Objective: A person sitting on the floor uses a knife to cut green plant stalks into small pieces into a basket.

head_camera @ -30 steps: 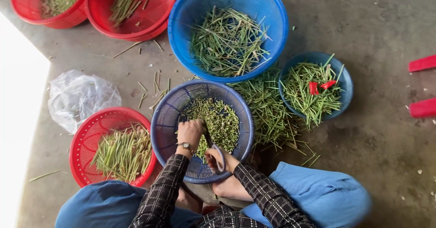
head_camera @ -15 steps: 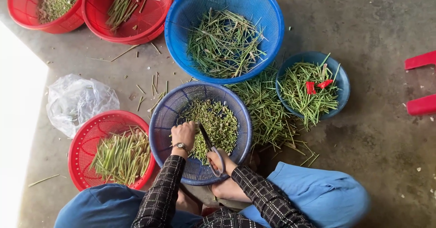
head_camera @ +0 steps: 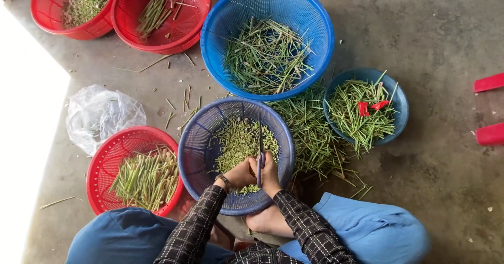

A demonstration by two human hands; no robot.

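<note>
Single head camera, looking steeply down, near, over baskets [head_camera: 234,153] on floor.

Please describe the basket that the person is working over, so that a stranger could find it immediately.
Start from the large blue basket of long green stems at the top. Directly below it sits the purple-blue basket, under the left hand and right hand. Unlike its neighbours, it holds short chopped green pieces.

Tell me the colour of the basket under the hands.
The basket is dusky blue-purple plastic mesh, seen in the head view, with both hands over it.
</note>
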